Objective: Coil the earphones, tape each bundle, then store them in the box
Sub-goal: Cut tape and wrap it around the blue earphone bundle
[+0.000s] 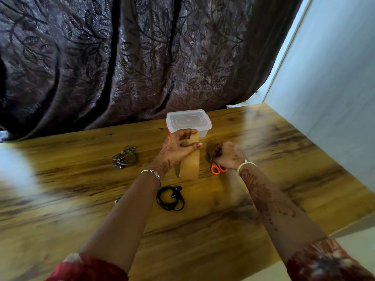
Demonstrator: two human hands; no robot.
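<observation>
My left hand (pixel 178 147) is raised above the table and grips a roll of brown tape, from which a long strip of tape (pixel 189 166) hangs down. My right hand (pixel 227 155) is lowered onto the orange-handled scissors (pixel 218 168) with its fingers curled over them; only the handles show. A coiled black earphone bundle (pixel 170 198) lies on the wooden table (pixel 203 230) between my forearms. At the left lies a coiled grey earphone bundle (pixel 125 157). A clear plastic box (pixel 188 120) with its lid on stands behind my left hand.
A dark leaf-patterned curtain (pixel 121 57) hangs along the table's far edge. A pale wall (pixel 334 88) runs along the right side. A small blue item (pixel 117 199) peeks out from under my left forearm.
</observation>
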